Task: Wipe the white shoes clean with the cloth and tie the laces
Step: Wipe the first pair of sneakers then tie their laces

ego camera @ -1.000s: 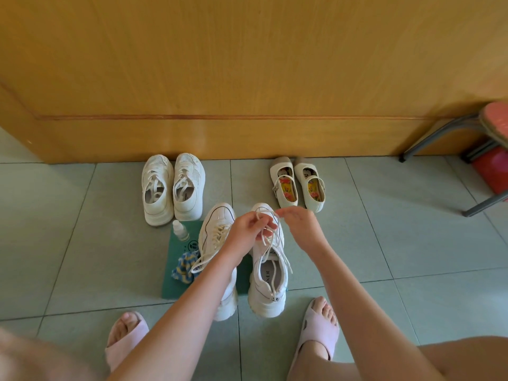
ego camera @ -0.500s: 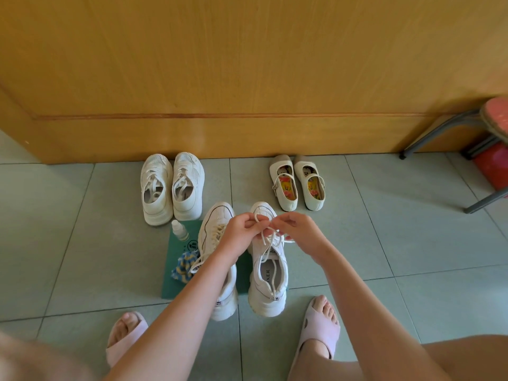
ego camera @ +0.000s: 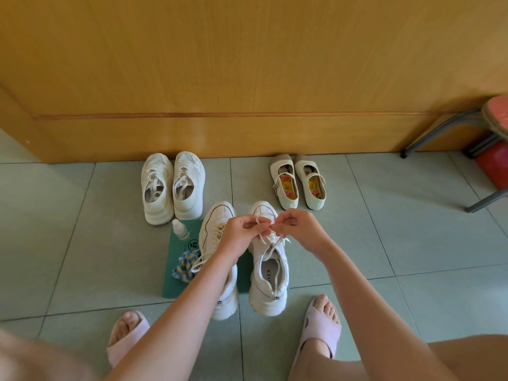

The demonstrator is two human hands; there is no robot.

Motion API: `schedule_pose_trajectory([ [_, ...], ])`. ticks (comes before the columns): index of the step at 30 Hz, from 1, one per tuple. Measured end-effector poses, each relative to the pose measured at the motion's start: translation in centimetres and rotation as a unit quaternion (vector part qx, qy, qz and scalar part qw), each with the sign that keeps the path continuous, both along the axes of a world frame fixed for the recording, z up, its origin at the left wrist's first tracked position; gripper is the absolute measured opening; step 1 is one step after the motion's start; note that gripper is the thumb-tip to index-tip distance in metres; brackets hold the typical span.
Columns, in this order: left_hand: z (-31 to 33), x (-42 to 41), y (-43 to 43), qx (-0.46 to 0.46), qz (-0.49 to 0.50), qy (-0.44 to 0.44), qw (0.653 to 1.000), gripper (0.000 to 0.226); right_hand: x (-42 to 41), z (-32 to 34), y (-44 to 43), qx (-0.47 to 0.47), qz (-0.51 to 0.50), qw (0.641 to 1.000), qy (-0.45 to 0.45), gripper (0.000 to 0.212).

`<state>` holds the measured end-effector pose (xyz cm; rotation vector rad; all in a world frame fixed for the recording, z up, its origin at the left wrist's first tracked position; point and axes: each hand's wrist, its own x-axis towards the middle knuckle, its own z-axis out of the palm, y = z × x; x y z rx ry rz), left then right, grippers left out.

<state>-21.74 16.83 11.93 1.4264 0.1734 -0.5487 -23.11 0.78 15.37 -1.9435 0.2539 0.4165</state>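
Laces (ego camera: 270, 239) of one white shoe (ego camera: 268, 281) are pinched by left hand (ego camera: 239, 237) and right hand (ego camera: 301, 229), fingers curled, nearly touching above its toe. Shoe stands on a green mat (ego camera: 176, 289) beside its mate (ego camera: 213, 232); cloth (ego camera: 183, 266) lies left.

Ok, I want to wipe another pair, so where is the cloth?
In the head view, the blue-and-yellow cloth lies on the green mat, just left of the untied white sneaker and nearer the person than the small bottle.
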Motion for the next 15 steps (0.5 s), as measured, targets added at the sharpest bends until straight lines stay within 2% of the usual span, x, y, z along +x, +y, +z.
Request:
schedule_pose_trajectory([
  [2,0.0,-0.1,-0.1,0.018,0.002,-0.025,1.0,0.013,0.4,0.1,0.0,-0.038,0.021,0.999,-0.005,0.017],
  [4,0.2,-0.2,-0.3,0.026,0.003,-0.041,0.999,0.014,0.7,0.0,-0.1,-0.05,0.0,0.998,-0.033,0.014],
  [6,0.1,-0.1,-0.2,0.023,0.003,-0.042,0.999,0.013,0.9,0.2,-0.4,-0.031,-0.042,0.997,-0.05,0.012],
  [10,-0.3,0.0,0.4,0.044,-0.006,-0.046,0.998,0.014,1.4,1.1,-1.3,0.017,-0.089,0.996,-0.019,0.016],
  [13,-0.5,-0.1,0.6,0.083,-0.017,-0.07,0.994,0.013,1.8,1.3,-2.2,0.071,-0.157,0.985,-0.015,0.013],
  [15,-0.7,-0.1,0.6,0.137,-0.042,-0.091,0.985,0.014,1.9,1.2,-2.7,0.06,-0.207,0.976,-0.029,0.014],
])
